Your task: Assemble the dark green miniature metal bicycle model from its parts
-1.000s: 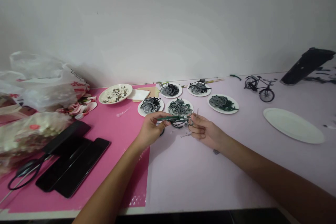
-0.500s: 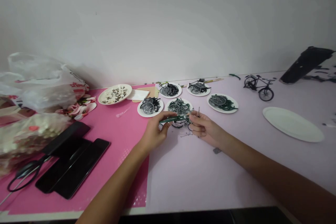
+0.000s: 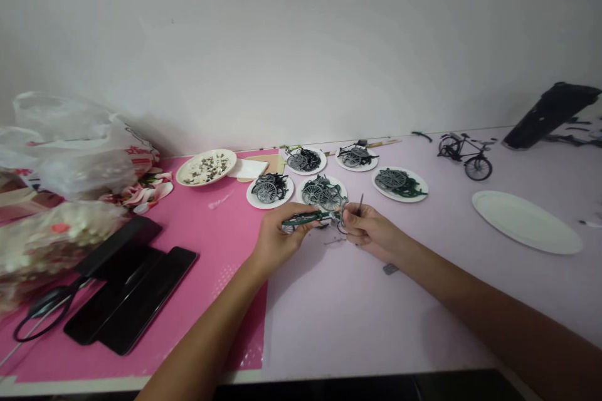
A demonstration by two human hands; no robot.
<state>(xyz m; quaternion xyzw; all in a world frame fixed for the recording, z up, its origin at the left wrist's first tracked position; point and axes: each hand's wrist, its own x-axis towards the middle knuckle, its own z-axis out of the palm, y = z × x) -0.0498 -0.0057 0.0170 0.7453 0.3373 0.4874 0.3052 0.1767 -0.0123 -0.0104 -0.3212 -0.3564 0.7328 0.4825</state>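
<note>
My left hand (image 3: 281, 233) is closed around a green model bicycle part (image 3: 297, 220), held level over the lilac sheet. Beside it, my right hand (image 3: 369, 225) pinches a small model bicycle piece, from which a thin dark rod (image 3: 360, 202) sticks up. The two hands almost meet at the right end of the green part, and the fingers hide where the pieces touch. Just behind them is a white plate of grey wheels and green parts (image 3: 324, 191). A few small loose pieces (image 3: 335, 240) lie below the hands.
More plates of bicycle parts (image 3: 269, 190) stand around. At right are a built model bicycle (image 3: 468, 153), a bare white plate (image 3: 527, 222) and a black cylinder (image 3: 548, 116). On the pink sheet at left lie a black phone (image 3: 148, 301), scissors (image 3: 49, 304) and plastic bags (image 3: 79, 144).
The green part has shifted slightly left and down and turned a little. My right hand has moved slightly right, and the thin rod now leans more to the right.
</note>
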